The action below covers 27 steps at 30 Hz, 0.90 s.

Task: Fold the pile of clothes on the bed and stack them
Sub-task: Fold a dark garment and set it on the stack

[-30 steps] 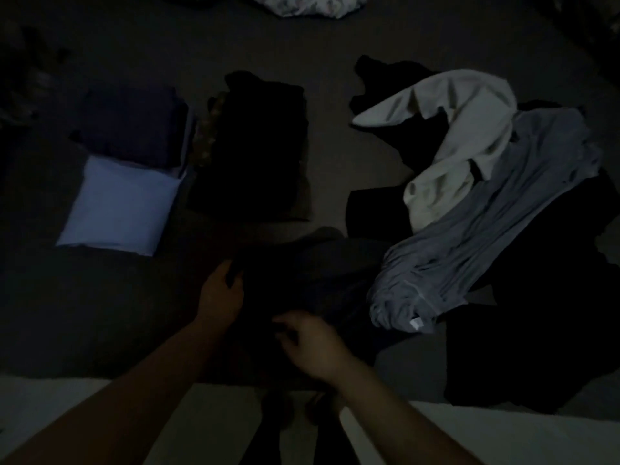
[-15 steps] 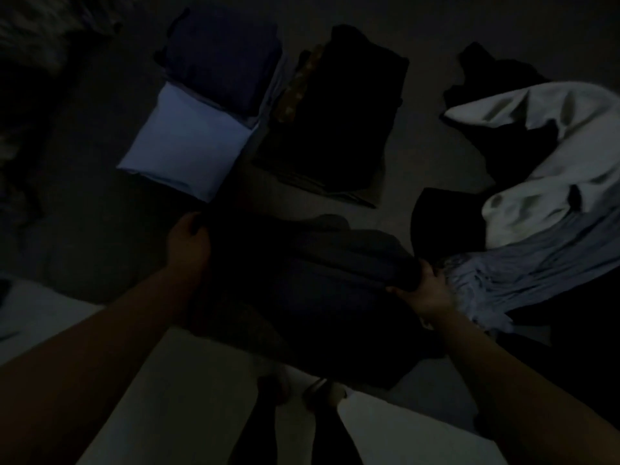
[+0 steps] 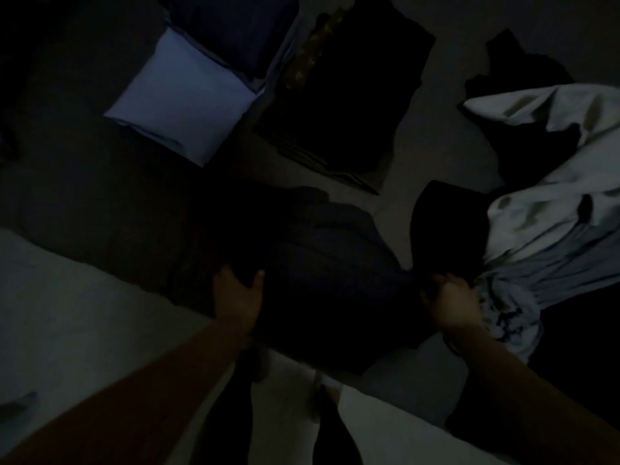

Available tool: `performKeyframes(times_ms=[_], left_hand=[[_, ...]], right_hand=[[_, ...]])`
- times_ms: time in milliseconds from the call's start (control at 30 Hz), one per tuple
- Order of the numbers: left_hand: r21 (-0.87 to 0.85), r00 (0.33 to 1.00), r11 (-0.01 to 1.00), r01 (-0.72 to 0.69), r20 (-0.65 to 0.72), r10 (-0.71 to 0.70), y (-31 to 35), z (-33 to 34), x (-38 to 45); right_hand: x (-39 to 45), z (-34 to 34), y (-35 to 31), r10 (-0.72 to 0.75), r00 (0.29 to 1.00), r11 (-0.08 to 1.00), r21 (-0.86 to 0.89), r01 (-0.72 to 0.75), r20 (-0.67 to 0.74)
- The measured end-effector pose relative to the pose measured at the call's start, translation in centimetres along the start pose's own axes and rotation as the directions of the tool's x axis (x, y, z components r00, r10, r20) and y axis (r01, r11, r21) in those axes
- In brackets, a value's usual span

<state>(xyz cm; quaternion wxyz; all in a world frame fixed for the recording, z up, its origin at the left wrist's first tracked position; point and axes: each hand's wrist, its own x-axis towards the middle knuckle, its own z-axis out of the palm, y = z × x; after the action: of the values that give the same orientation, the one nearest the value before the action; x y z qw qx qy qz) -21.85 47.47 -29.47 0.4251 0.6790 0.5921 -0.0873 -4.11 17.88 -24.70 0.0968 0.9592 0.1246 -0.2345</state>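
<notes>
The room is very dim. A dark garment point(image 3: 328, 273) lies spread on the bed in front of me. My left hand point(image 3: 239, 297) grips its left edge, thumb and fingers curled round the cloth. My right hand point(image 3: 453, 302) pinches its right edge in a closed fist. To the right lies the unfolded pile: a white garment point(image 3: 550, 213), a grey-blue ribbed garment point(image 3: 523, 297) and black clothes point(image 3: 446, 226). Behind sit two folded stacks: a light blue piece point(image 3: 181, 95) under a navy one point(image 3: 235, 28), and a black stack point(image 3: 355, 95).
The dark bed sheet point(image 3: 100, 196) covers the mattress. The pale bed edge point(image 3: 67, 330) runs diagonally along the near side. My legs point(image 3: 235, 414) show below, between the two arms.
The view has swung and tilted left. My left hand has slid down the garment's left edge toward me. My right hand has gone from the middle to the right edge and stays there.
</notes>
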Motion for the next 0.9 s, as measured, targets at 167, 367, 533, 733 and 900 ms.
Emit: performKeyframes(times_ms=[167,367,533,733,900], left_hand=[[-0.002,0.972,0.975,0.224,-0.066,-0.224,-0.4,4.7,-9.5],[-0.308,0.839,0.832,0.461,0.458,-0.295,-1.5,8.8,-13.4],[-0.365,0.849,0.811,0.458,0.451,-0.277,1.1,9.7,-16.7],[0.216,0.680,0.951,0.219,0.666,-0.308,1.6,8.0,-18.0],[0.633,0.151,0.774,-0.009,0.766,-0.624,1.6,5.0,-15.3]], right_hand=[[1.5,1.3,-1.0,0.012,0.971,0.930,0.354,-0.099,0.239],[0.4,1.8,1.6,-0.052,0.892,0.882,0.440,-0.169,0.448],[-0.3,-1.2,5.3,-0.029,0.964,0.551,0.809,-0.205,0.264],[-0.7,-3.8,8.1,0.055,0.998,0.757,0.650,-0.065,0.035],[-2.0,-2.0,8.5,0.019,0.991,0.904,0.426,0.040,-0.134]])
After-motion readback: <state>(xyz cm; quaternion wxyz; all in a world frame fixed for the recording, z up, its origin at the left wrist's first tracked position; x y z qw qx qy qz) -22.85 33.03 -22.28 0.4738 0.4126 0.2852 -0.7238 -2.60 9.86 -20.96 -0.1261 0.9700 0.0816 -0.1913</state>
